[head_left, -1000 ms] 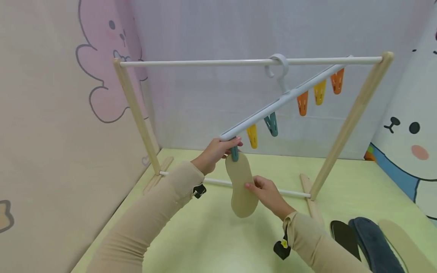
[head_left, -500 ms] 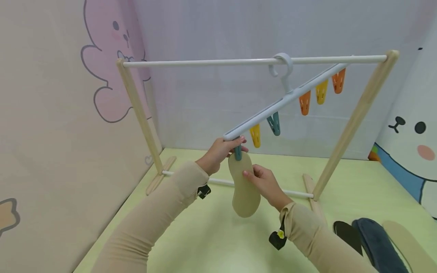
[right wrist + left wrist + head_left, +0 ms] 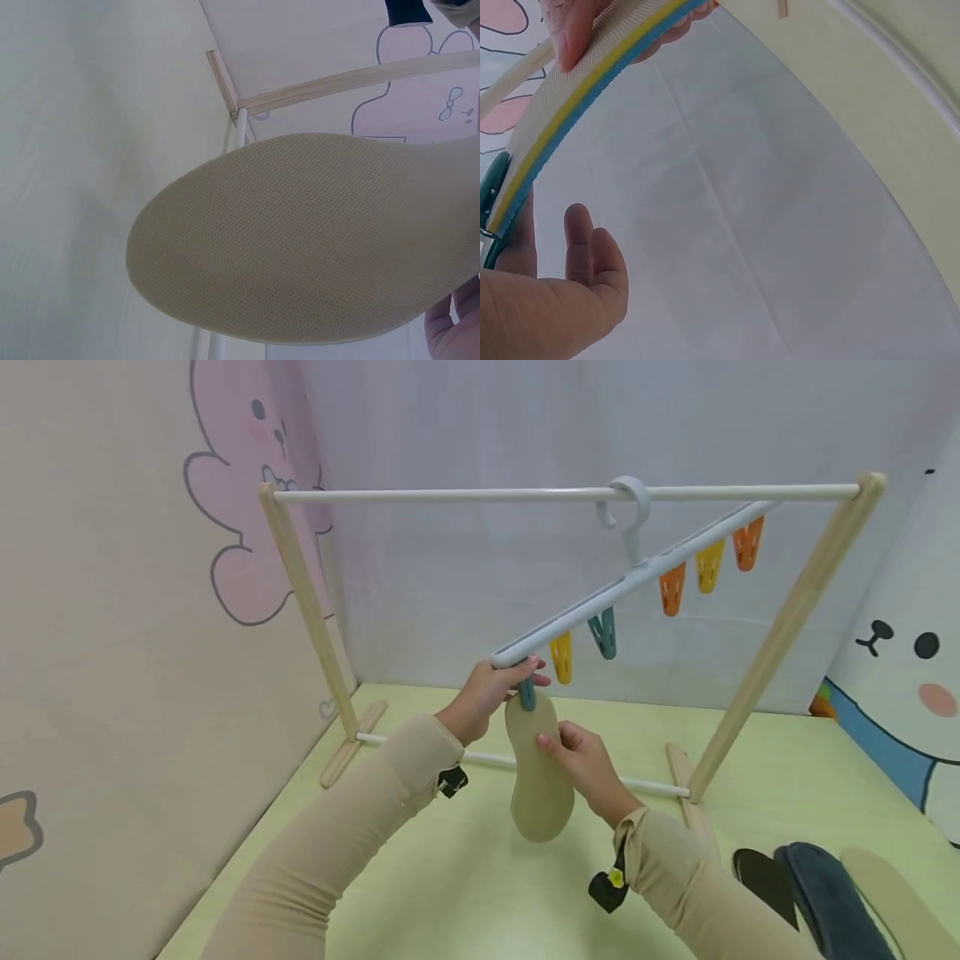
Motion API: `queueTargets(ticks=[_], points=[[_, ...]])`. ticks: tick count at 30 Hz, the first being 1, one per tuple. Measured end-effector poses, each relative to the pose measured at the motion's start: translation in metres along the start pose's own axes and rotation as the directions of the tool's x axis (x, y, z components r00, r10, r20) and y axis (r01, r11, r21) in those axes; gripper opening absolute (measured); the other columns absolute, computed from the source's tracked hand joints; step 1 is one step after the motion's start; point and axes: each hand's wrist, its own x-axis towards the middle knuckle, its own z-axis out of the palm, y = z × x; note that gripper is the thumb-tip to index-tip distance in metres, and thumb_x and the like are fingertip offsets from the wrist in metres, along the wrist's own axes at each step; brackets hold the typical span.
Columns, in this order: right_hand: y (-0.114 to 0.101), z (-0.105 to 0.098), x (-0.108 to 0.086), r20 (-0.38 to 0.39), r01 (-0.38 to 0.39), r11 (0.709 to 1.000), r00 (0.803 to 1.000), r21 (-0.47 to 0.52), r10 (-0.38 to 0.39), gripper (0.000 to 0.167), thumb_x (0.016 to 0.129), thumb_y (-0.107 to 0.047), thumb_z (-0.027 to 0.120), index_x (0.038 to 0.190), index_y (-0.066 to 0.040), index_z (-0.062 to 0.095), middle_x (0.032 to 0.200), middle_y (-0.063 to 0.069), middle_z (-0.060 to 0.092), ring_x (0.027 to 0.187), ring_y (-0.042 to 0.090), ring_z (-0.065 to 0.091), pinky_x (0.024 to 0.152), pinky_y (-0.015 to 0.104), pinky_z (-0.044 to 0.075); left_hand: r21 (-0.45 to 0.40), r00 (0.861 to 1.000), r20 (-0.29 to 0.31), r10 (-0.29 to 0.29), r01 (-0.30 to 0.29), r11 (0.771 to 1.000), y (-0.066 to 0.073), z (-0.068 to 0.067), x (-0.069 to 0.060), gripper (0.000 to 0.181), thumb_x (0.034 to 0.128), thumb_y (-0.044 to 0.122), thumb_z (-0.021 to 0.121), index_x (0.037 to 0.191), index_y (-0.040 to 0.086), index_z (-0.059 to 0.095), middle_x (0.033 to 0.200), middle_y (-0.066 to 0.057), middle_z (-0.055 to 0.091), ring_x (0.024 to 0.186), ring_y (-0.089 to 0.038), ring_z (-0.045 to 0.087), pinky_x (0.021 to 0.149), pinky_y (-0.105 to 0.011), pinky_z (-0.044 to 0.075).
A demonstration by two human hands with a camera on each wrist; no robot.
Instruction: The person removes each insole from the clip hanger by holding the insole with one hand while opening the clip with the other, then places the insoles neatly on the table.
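Observation:
A beige insole point(image 3: 542, 793) hangs from a teal clip point(image 3: 527, 695) at the near, lowered end of a white clip hanger point(image 3: 585, 612). My left hand point(image 3: 486, 697) pinches that clip just under the hanger's tip. With thumb and fingers, my right hand point(image 3: 588, 768) grips the insole's right edge. In the left wrist view, the clip point(image 3: 490, 191) straddles the end of the insole point(image 3: 570, 97), whose edge is layered yellow and blue. The insole point(image 3: 300, 240) fills much of the right wrist view, with part of the right hand point(image 3: 454, 330) behind it.
The hanger hooks over the white rod point(image 3: 450, 495) of a wooden-ended rack point(image 3: 787, 635). Other clips hang along it, including a yellow clip point(image 3: 561, 658) and an orange clip point(image 3: 672, 589). A black insole point(image 3: 763, 885), a navy insole point(image 3: 836, 902) and a beige insole point(image 3: 900, 902) lie at right.
The right hand has shifted slightly up along the insole from a second ago. The view has moved a little; the insole stays in the clip.

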Motion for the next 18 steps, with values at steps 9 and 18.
queueTargets(ticks=[9, 18], points=[[0.004, -0.004, -0.007, -0.018, -0.053, 0.998, 0.998, 0.044, 0.054, 0.027, 0.096, -0.01, 0.059, 0.109, 0.013, 0.06, 0.091, 0.01, 0.068, 0.078, 0.01, 0.059, 0.075, 0.026, 0.047, 0.029, 1.0, 0.013, -0.009, 0.008, 1.0, -0.003, 0.002, 0.003, 0.031, 0.0989, 0.025, 0.054, 0.117, 0.002, 0.064, 0.109, -0.012, 0.069, 0.109, -0.021, 0.057, 0.089, -0.037, 0.036], [0.009, -0.019, -0.014, -0.031, -0.077, 0.997, 0.997, 0.007, 0.077, 0.026, 0.095, -0.011, 0.061, 0.105, 0.013, 0.061, 0.088, 0.007, 0.067, 0.076, 0.011, 0.058, 0.073, 0.027, 0.047, 0.011, 1.0, 0.011, -0.007, 0.007, 1.0, -0.006, 0.006, 0.003, 0.031, 0.0993, 0.024, 0.054, 0.116, 0.0, 0.063, 0.107, -0.013, 0.07, 0.109, -0.023, 0.058, 0.091, -0.039, 0.036]])
